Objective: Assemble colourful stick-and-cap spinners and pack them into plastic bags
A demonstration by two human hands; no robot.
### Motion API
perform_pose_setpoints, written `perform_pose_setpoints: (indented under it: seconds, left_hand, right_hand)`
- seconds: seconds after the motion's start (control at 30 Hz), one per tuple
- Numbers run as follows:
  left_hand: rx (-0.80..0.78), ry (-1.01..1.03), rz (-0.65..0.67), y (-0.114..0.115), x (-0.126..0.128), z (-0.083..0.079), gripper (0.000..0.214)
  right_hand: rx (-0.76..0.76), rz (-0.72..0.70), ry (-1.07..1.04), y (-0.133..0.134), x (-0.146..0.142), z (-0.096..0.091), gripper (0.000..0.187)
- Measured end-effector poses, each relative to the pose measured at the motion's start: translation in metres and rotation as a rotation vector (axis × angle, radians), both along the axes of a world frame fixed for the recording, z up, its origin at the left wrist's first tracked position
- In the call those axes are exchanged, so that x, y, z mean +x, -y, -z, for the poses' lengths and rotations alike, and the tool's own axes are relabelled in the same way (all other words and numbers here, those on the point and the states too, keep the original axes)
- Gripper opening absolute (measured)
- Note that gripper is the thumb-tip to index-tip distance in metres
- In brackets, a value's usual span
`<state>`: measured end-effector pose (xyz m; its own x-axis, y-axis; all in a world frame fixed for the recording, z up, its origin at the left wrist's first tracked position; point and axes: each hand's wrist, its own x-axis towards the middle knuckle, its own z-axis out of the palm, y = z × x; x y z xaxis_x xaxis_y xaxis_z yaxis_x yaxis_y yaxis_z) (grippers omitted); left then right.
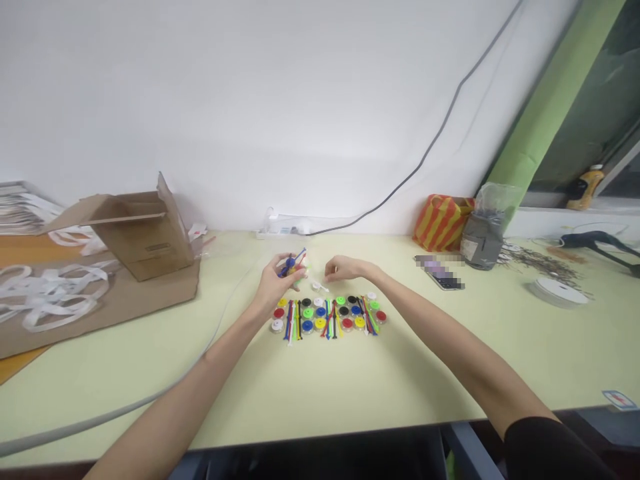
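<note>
Pinching a blue plastic cap with colored sticks [290, 264], the left hand [274, 283] hovers; the right hand [345, 269] curls loosely, just beside a small white plastic piece [318, 287].

Bright caps [319, 316] and strips [299, 320] on a pale table [320, 400]

The caps run yellow, white, red, green, blue and black, and the strips between them mix red, blue, green, yellow, black and white. A blue piece [290, 264] shows in the left hand [277, 280]. The table is pale yellow-green, and the box [145, 237] at its left is plain brown. The bag [443, 223] at the back has red and yellow stripes. The cable [430, 157] on the white wall [225, 100] is dark grey, a green band [550, 107] rises at the right, and the sleeve [545, 450] is black.
</note>
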<state>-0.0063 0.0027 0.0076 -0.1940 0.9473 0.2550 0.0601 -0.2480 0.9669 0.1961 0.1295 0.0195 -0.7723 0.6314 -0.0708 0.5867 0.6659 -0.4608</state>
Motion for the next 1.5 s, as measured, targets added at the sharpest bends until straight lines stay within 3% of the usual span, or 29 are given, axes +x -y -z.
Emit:
perform_pose_setpoints:
  seconds: [0.1, 0.27, 0.4, 0.57, 0.67, 0.77, 0.87, 1.0, 1.1, 1.3, 1.5]
  left_hand:
    - [0.004, 0.006, -0.010, -0.002, 0.000, 0.001, 0.068]
    - [0.017, 0.020, -0.004, -0.003, 0.001, 0.002, 0.067]
    - [0.035, 0.033, 0.008, -0.001, 0.001, 0.001, 0.066]
    - [0.030, -0.035, 0.047, 0.002, 0.004, -0.001, 0.064]
    - [0.031, -0.101, 0.084, 0.003, 0.005, 0.000, 0.061]
    - [0.034, -0.166, 0.092, 0.005, 0.006, -0.001, 0.059]
    - [0.056, -0.217, 0.106, 0.008, 0.008, -0.003, 0.057]
    - [0.050, -0.190, 0.154, 0.012, 0.012, -0.007, 0.059]
    - [0.018, -0.131, 0.155, 0.014, 0.015, -0.009, 0.065]
    - [0.013, -0.131, 0.188, 0.012, 0.015, -0.006, 0.065]
    - [0.064, -0.186, 0.193, 0.011, 0.013, -0.004, 0.057]
  right_hand:
    - [-0.038, -0.041, 0.001, 0.010, -0.006, 0.004, 0.034]
    - [-0.037, -0.067, -0.018, 0.021, -0.017, 0.004, 0.009]
    - [0.054, 0.026, -0.119, 0.016, -0.012, -0.008, 0.010]
    - [0.264, 0.213, -0.320, 0.000, 0.018, -0.052, 0.016]
    - [0.480, 0.273, -0.585, 0.002, 0.031, -0.088, 0.015]
    - [0.642, 0.176, -0.794, 0.020, 0.032, -0.120, 0.014]
    - [0.671, -0.019, -0.751, 0.045, 0.019, -0.136, 0.014]
    - [0.669, -0.198, -0.560, 0.067, -0.002, -0.129, 0.008]
    - [0.696, -0.150, -0.559, 0.067, -0.007, -0.118, 0.009]
    - [0.498, -0.205, -0.513, 0.056, -0.006, -0.107, 0.012]
    - [0.615, -0.166, -0.413, 0.061, -0.007, -0.102, 0.018]
